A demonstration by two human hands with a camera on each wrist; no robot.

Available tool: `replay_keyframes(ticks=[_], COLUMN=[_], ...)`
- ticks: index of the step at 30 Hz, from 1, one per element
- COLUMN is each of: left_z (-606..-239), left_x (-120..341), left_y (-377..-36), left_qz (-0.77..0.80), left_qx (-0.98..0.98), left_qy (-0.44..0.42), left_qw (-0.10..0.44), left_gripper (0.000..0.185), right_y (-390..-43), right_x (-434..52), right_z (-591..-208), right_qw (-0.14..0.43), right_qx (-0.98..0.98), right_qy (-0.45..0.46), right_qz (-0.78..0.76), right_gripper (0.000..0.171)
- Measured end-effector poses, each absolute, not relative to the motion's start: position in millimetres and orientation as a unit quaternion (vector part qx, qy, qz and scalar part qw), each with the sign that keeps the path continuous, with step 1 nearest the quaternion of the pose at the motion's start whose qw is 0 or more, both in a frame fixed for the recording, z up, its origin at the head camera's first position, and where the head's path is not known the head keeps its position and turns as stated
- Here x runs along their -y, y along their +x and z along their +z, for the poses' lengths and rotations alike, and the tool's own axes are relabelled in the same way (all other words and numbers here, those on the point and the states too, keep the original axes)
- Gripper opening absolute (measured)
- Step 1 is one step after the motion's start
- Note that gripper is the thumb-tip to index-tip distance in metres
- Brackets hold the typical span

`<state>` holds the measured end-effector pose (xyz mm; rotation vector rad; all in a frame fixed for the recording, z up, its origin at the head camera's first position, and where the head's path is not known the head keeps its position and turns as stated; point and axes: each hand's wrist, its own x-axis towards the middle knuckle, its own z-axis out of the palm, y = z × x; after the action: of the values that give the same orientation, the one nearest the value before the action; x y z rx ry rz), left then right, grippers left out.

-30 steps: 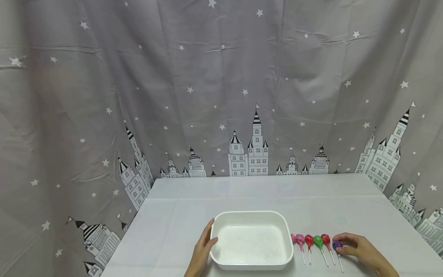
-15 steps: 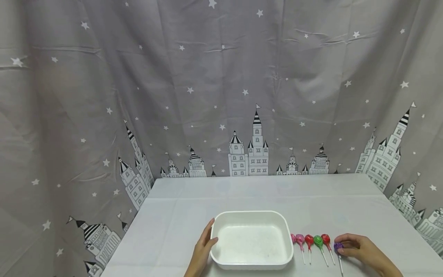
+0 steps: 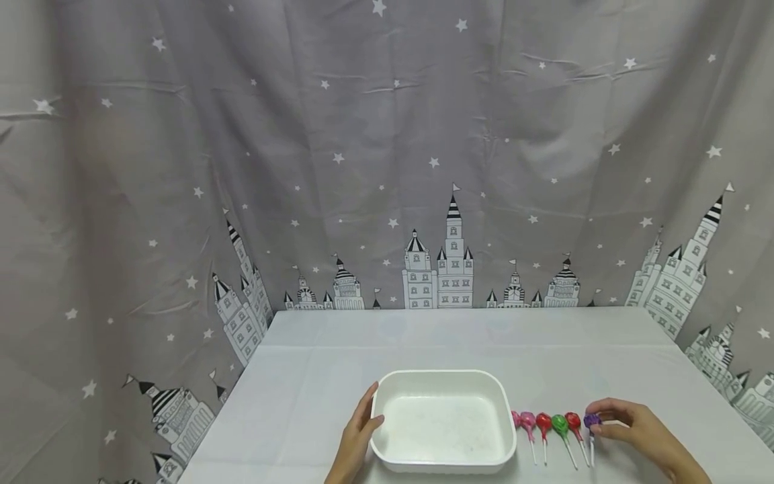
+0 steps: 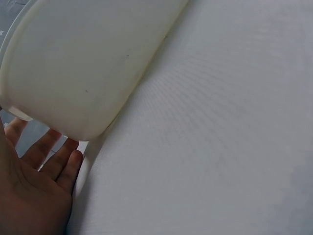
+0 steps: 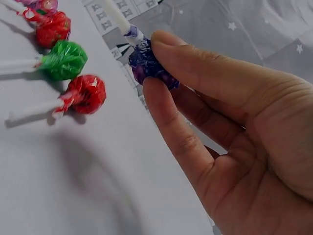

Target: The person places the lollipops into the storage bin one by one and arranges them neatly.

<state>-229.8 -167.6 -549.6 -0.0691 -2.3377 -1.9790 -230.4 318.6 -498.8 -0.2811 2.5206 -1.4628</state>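
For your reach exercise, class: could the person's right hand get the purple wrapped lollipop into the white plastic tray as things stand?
Probably yes: the right hand already pinches the purple wrapped lollipop, and the white plastic tray sits open-topped beyond the other lollipops.

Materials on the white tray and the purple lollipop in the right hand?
White tray: looks like matte moulded plastic or foam, with rounded corners, thick soft rim and a dull off-white wall; can't settle which. Purple lollipop, pinched by the right hand: crinkly glossy wrapper, likely plastic film or foil, on a plain white stick, plastic or paper.
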Motion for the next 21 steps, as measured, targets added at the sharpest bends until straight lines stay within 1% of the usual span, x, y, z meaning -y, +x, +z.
replay_keyframes(ticks=[8, 13, 21], left_z=[-549.0, -550.2, -549.9], left_x=[166.7, 167.3, 169.2], left_y=[-229.4, -228.9, -227.2], left_qz=[-0.639, -0.643, -0.655], left_qx=[0.768, 0.764, 0.753], left_qy=[-0.021, -0.032, -0.043], left_qw=[0.038, 0.041, 0.045], left_gripper=[0.057, 0.057, 0.057], right_y=[-239.6, -246.5, -261.4], right_x=[-306.1, -297.5, -281.4], right_z=[-482.6, -469.7, -453.7], right_qw=[0.089, 0.067, 0.025], right_qx=[-0.864, -0.871, -0.873], right_qy=[-0.089, -0.078, -0.1], right_qz=[-0.488, -0.481, -0.476], right_gripper=[0.043, 0.043, 0.041])
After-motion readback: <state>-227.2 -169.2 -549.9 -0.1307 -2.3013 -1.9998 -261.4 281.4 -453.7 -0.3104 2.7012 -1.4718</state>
